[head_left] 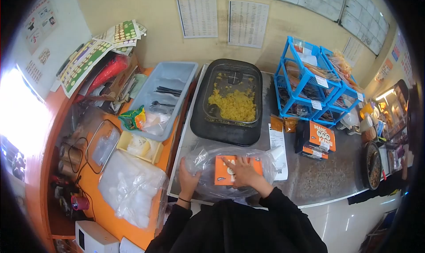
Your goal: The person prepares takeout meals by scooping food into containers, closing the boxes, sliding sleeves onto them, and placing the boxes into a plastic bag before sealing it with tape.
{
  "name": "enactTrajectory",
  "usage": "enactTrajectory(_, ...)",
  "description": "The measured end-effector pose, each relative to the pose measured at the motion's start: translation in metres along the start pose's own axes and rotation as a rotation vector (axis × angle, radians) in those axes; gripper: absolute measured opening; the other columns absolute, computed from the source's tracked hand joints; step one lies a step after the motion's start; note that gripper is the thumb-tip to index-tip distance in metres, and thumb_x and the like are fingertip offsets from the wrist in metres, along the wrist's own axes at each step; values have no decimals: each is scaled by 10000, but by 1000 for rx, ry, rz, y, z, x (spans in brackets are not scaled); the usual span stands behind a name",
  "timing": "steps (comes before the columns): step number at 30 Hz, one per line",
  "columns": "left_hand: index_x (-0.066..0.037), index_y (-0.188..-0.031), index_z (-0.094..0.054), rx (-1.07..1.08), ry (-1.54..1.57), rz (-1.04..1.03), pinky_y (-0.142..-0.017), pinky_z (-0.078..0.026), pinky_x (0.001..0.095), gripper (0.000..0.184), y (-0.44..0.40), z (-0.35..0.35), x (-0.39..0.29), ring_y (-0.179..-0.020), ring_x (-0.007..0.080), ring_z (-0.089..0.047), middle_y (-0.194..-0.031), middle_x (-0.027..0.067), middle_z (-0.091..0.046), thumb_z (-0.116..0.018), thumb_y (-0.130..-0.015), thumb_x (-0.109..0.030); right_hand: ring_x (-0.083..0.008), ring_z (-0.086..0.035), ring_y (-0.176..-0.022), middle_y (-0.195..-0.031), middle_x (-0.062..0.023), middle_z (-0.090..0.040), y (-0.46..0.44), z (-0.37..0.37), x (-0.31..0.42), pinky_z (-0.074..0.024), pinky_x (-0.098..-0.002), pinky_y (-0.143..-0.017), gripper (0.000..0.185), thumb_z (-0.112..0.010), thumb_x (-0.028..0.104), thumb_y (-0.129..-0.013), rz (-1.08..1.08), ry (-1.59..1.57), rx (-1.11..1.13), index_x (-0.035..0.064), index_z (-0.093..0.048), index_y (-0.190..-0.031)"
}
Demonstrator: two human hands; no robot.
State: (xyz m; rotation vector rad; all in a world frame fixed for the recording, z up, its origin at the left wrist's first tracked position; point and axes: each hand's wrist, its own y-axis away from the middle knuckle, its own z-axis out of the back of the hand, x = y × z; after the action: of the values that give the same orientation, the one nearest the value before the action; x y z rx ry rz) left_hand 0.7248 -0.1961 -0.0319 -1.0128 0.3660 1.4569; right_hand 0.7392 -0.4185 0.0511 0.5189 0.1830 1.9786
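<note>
An orange box (225,175) lies in or on a clear plastic bag (206,186) at the front of the metal table. Across the top of the box rests my right hand (243,170), its fingers spread. My left hand (188,182) is at the bag's left side, touching the plastic; what its fingers hold, if anything, is hard to make out. Behind the bag stands a black tray of yellow rice (234,103). To the right of the bag lies a long paper receipt (278,153).
Stacked orange boxes (319,137) and blue baskets of packets (305,82) stand at the right. A blue-grey bin (172,75), a yellow container (156,152) and white plastic bags (130,184) occupy the orange counter at the left. A round pan (373,165) sits at the far right.
</note>
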Motion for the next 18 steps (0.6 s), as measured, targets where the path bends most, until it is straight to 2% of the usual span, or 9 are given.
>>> enactTrajectory(3,13,-1247,-266,121,146,87,-929,-328,370,729,-3,-10,9,-1121,370,-390,-1199,236,-396,-632,-617,-22,-407,-229,-1202,-1276,-250,-259,-17,-4,21,-156,-611,-934,1135,-777,300,-482,22,51,-62,286,-54,-1358)
enactTrajectory(4,12,-1253,-260,135,152,96,-938,-318,366,726,-4,-13,12,-1133,364,-382,-1210,234,-389,-611,-617,-5,-408,-184,-1230,-1311,-253,-210,-24,-2,26,-135,-615,-945,1137,-780,296,-489,2,40,-30,288,-46,-1357)
enactTrajectory(7,8,-1273,-235,157,208,94,-971,-278,351,727,-4,-18,20,-1178,338,-342,-1248,224,-357,-539,-614,47,-419,-173,-1232,-1316,-258,-203,-52,-20,11,-118,-636,-935,1131,-775,297,-500,-24,45,4,288,-37,-1356)
enactTrajectory(10,3,-1301,-193,143,335,47,-1012,-207,332,754,2,-22,34,-1239,296,-263,-1306,207,-290,-453,-600,91,-397,-155,-1250,-1339,-229,-189,-32,-8,8,-165,-579,-966,1092,-764,283,-519,33,72,-77,228,-68,-1360)
enactTrajectory(13,5,-1316,-161,205,436,135,-1034,-148,329,770,1,-23,30,-1271,275,-188,-1350,186,-216,-419,-596,100,-393,-299,-1187,-1284,-251,-285,18,37,-46,-299,-474,-948,928,-726,190,-571,289,-453,-368,181,-189,-1329)
enactTrajectory(15,13,-1315,-151,255,405,164,-1037,-146,331,776,5,-24,38,-1273,287,-177,-1352,193,-208,-444,-601,91,-368,-423,-1090,-1162,-252,-427,68,88,-116,-374,-384,-893,724,-651,91,-619,-131,-234,-383,115,-310,-1258)
enactTrajectory(16,13,-1314,-151,277,333,169,-1035,-153,339,780,3,-17,23,-1266,303,-188,-1343,199,-217,-465,-603,81,-346,-493,-1001,-1066,-235,-503,80,91,-166,-396,-384,-853,617,-593,45,-644,-272,17,-538,86,-358,-1214)
enactTrajectory(17,12,-1313,-151,288,254,175,-1034,-161,347,785,3,-8,11,-1258,318,-199,-1334,206,-227,-487,-606,72,-356,-456,-1043,-1122,-225,-476,95,119,-195,-391,-402,-850,649,-589,39,-647,-582,-25,-247,93,-341,-1244)
enactTrajectory(18,6,-1294,-194,248,200,141,-1021,-184,355,758,4,-7,9,-1233,326,-231,-1305,209,-257,-512,-608,58,-370,-327,-1178,-1267,-212,-357,109,101,-241,-361,-461,-890,845,-677,104,-610,-723,258,-255,150,-224,-1322)
